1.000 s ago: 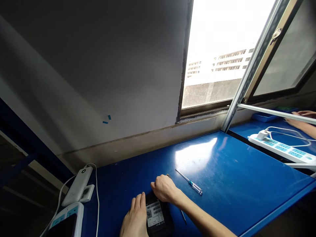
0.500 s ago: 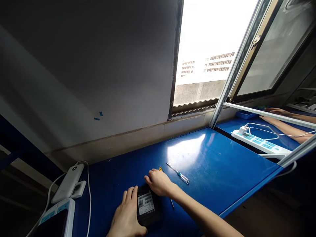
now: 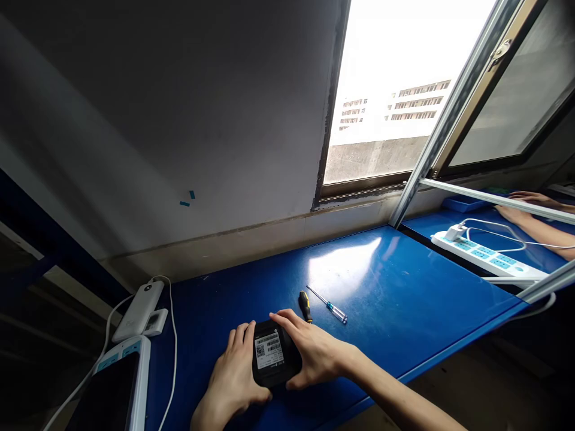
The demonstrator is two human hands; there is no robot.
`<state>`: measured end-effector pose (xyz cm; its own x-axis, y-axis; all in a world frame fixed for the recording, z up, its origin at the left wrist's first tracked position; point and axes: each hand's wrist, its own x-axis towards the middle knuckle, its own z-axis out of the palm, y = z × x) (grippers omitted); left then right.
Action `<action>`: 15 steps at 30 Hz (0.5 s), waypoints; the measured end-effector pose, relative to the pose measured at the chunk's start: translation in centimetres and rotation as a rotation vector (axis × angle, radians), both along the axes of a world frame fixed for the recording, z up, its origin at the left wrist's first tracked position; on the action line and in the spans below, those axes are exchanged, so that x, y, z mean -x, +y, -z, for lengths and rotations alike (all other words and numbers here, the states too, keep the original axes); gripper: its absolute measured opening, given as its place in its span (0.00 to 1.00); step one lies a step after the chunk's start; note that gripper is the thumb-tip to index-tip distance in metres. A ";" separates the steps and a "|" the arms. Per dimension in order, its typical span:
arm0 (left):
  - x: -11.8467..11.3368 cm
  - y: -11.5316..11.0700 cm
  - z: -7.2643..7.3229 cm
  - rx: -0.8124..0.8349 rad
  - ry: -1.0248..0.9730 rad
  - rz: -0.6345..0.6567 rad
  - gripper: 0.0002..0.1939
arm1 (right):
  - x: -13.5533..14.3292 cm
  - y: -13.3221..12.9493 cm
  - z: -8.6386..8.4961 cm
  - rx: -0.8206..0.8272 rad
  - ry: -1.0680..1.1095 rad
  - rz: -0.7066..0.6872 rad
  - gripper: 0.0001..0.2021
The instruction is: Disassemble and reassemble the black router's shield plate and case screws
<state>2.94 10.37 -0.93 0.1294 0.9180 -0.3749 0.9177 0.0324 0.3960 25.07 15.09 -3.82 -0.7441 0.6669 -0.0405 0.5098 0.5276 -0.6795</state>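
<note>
A black box-shaped device (image 3: 290,357) with a white barcode label on its upper face is low on the blue table. My left hand (image 3: 238,371) grips its left side, thumb at the near edge and fingers at the far edge. On the opposite side my right hand (image 3: 314,353) holds it too, fingers over the far right corner and thumb near the front. Just beyond my right hand lies a screwdriver with a black and yellow handle (image 3: 305,306); its shaft is hidden. Beside it rests a screwdriver with a clear and teal handle (image 3: 336,312).
At left are a white power bank (image 3: 139,311), a small white device (image 3: 156,322), a cable and a dark-screened phone (image 3: 105,395) on a power strip. Right, past a metal frame (image 3: 449,129), another power strip (image 3: 487,254) and another person's hands (image 3: 530,206) show.
My right hand has come down from the device's far corner to grip its right side. The black and yellow screwdriver handle is now uncovered. The view has shifted slightly.
</note>
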 end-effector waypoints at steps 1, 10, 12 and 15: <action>0.1 -0.1 0.1 -0.001 -0.009 -0.003 0.63 | 0.1 0.0 0.3 -0.007 0.035 0.003 0.65; 1.5 -1.2 1.6 -0.033 -0.089 -0.036 0.66 | -0.3 -0.7 1.2 0.088 0.188 0.134 0.68; 2.0 -1.6 1.8 -0.027 -0.137 -0.058 0.67 | -1.1 -0.8 0.8 0.119 0.202 0.180 0.67; 3.2 -2.5 2.1 -0.009 -0.187 -0.105 0.67 | -2.5 -0.8 0.0 0.150 0.210 0.247 0.66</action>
